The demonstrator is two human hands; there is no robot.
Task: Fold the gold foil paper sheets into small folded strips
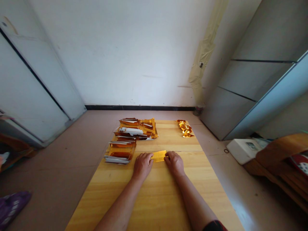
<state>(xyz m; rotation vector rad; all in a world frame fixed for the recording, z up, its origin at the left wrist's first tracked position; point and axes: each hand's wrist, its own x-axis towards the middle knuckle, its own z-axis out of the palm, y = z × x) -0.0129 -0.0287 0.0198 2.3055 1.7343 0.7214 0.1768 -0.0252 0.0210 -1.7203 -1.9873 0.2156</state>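
Observation:
A small strip of gold foil paper (159, 156) lies flat on the wooden table, stretched between both hands. My left hand (143, 164) is closed on its left end, thumb and fingers together. At the right end my right hand (175, 163) pinches the same strip with curled fingers. Left of my left hand sits a stack of shiny gold foil sheets (122, 150) with white edges showing. A larger pile of gold foil sheets (144, 129) is behind it. Several folded gold foil pieces (186, 129) stand in a row at the table's far right.
The wooden table (158, 199) ends at the far edge before a pink tiled floor and white wall (134, 57). A grey cabinet (245, 80) stands to the right, near a white box (242, 150) and wooden furniture (271, 163). A purple bag (14, 207) is at lower left.

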